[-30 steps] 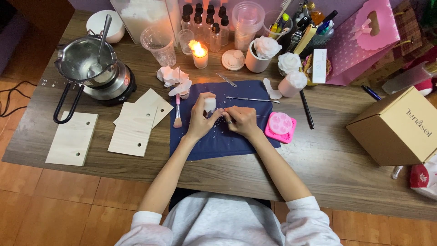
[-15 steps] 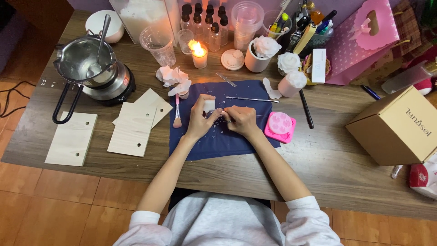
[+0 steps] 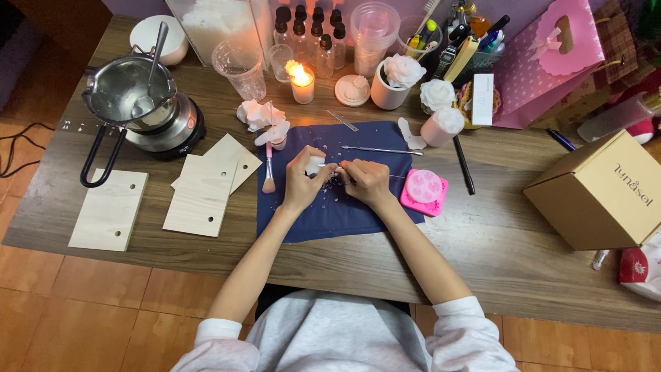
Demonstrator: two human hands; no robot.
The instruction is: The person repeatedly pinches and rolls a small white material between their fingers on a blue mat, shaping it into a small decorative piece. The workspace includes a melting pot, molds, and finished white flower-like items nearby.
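Note:
Over a dark blue cloth (image 3: pixel 323 217) my left hand (image 3: pixel 301 180) grips a small white wax piece (image 3: pixel 315 164). My right hand (image 3: pixel 366 182) is closed around a thin metal tool whose tip meets that white piece. White crumbs lie scattered on the cloth around both hands. A pink silicone mould (image 3: pixel 423 191) lies just right of my right hand. A small pink brush (image 3: pixel 268 169) lies at the cloth's left edge, close to my left hand.
A metal melting pot with a spoon (image 3: pixel 134 96) sits on a hot plate at back left. Pale wooden boards (image 3: pixel 200 196) lie left of the cloth. A lit candle (image 3: pixel 301 81), dropper bottles, plastic cups and white flower candles (image 3: pixel 401 72) line the back. A cardboard box (image 3: pixel 606 193) stands at right.
Both hands stay over the cloth working on the white piece; they shift only slightly. Nothing else has moved.

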